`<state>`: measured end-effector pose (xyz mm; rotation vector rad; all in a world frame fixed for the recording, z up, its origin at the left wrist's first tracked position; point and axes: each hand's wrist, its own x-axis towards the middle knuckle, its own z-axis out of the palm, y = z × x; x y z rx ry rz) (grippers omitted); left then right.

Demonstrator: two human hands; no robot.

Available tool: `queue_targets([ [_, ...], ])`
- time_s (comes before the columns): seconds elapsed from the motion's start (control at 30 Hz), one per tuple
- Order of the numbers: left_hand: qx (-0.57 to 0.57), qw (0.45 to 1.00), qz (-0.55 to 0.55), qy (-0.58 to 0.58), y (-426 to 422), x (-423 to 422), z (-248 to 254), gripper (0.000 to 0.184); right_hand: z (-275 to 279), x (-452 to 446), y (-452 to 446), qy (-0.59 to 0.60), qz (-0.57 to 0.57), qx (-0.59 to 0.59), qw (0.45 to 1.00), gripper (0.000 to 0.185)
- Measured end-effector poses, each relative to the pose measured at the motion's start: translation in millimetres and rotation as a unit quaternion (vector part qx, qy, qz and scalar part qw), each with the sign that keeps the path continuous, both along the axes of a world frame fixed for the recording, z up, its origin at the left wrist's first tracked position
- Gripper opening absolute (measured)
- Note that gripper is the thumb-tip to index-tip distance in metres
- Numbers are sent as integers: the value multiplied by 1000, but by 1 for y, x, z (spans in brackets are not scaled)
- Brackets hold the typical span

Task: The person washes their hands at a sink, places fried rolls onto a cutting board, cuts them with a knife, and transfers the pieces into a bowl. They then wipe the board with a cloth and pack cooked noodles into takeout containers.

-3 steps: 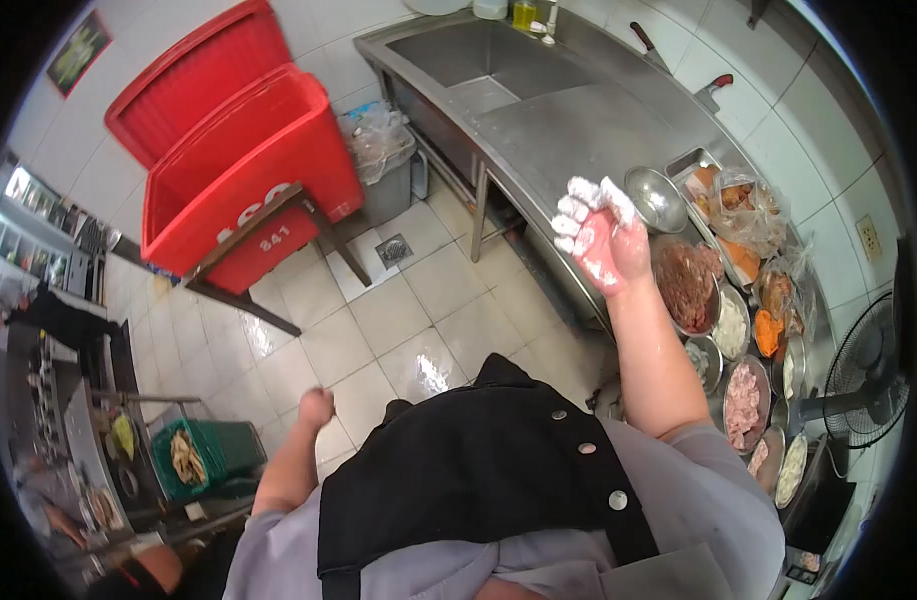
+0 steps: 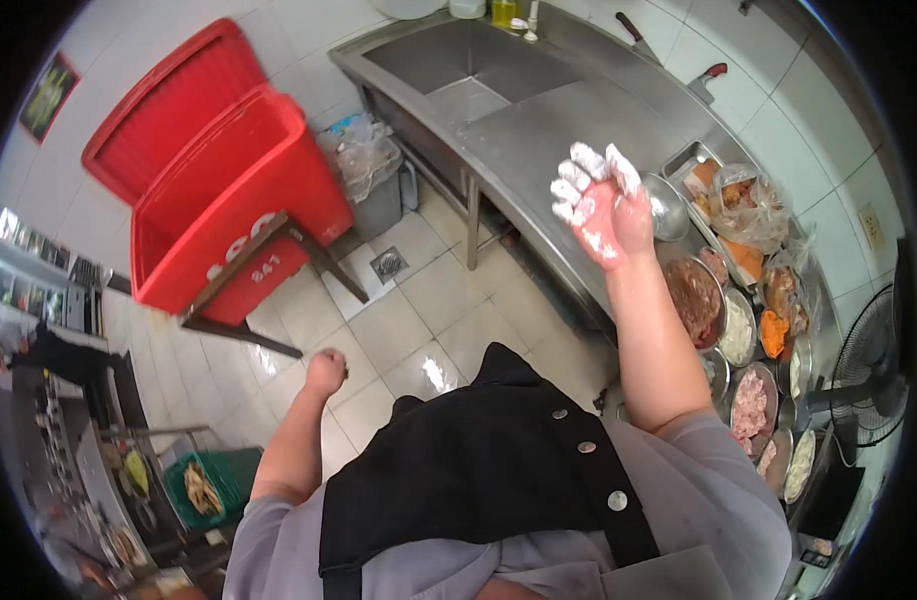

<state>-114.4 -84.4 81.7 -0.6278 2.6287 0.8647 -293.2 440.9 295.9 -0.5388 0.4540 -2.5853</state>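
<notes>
My right hand (image 2: 606, 205) is raised palm up over the front of the steel counter, fingers spread and holding nothing. A thick white paste or flour coats its fingers, with patches on the palm. The nearest things to it are a metal bowl (image 2: 666, 208) and, just below, a bowl of reddish ground meat (image 2: 690, 300), partly behind my forearm. My left hand (image 2: 327, 371) hangs low over the tiled floor, curled into a fist, with nothing visible in it and touching nothing.
A steel counter (image 2: 548, 130) with a sink (image 2: 468, 75) runs along the wall. Bowls of pink meat (image 2: 750, 405) and white food (image 2: 736, 330) crowd its right end, near a fan (image 2: 863, 375). An open red cooler (image 2: 218, 190) stands left, beside a grey bin (image 2: 378, 200). Another person (image 2: 63, 345) is far left.
My left hand has swung slightly up and to the right in view. My right hand has risen a little, and the surroundings have shifted as the camera moved.
</notes>
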Motion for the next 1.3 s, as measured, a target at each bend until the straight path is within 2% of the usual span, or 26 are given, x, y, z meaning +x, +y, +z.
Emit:
queue_targets([
  [0.07, 139, 989, -16, 54, 83, -91, 2, 35, 15, -47, 27, -12, -75, 38, 996, 40],
  [0.1, 187, 978, -38, 80, 116, -129, 5, 36, 29, -69, 33, -88, -173, 87, 977, 35],
  [0.2, 260, 956, 4, 136, 174, -203, 29, 39, 22, -141, 43, -137, -252, 50, 957, 30],
  [0.23, 228, 964, -35, 130, 186, -229, 36, 42, 13, -166, 52, -102, -232, 14, 967, 28],
  [0.3, 146, 968, -139, 148, 207, -271, 63, 47, -2, -195, 62, -137, -283, 27, 949, 27],
  [0.33, 154, 960, -156, 176, 213, -300, 76, 47, 0, -208, 66, -150, -308, 37, 939, 26],
  [0.43, 166, 939, -188, 237, 231, -382, 105, 46, -53, -256, 103, -16, -193, -62, 979, 27],
  [0.53, 98, 926, -245, 268, 239, -496, 129, 46, -37, -262, 105, -174, -363, 58, 914, 25],
  [0.67, 82, 893, -278, 345, 258, -668, 111, 47, -57, -275, 117, -220, -470, 139, 843, 32],
  [0.7, 107, 892, -290, 331, 268, -711, 107, 47, -62, -280, 118, -223, -488, 159, 829, 35],
  [0.77, 159, 888, -310, 301, 292, -791, 95, 46, -80, -292, 121, -244, -500, 167, 814, 36],
  [0.87, 108, 881, -379, 263, 340, -889, 99, 44, -72, -319, 113, -258, -496, 220, 799, 34],
  [0.93, 124, 866, -394, 282, 366, -937, 88, 44, -58, -335, 93, -273, -486, 257, 790, 34],
  [1.07, 93, 857, -386, 328, 426, -1016, 92, 45, -44, -369, 75, -253, -451, 282, 808, 34],
  [1.1, 38, 863, -402, 302, 439, -1027, 103, 46, -41, -381, 74, -251, -435, 279, 819, 34],
  [1.2, 67, 829, -419, 364, 470, -1085, 81, 49, -40, -414, 62, -274, -407, 287, 823, 34],
  [1.3, 50, 830, -439, 341, 494, -1133, 71, 52, -38, -452, 66, -251, -362, 280, 853, 33],
])
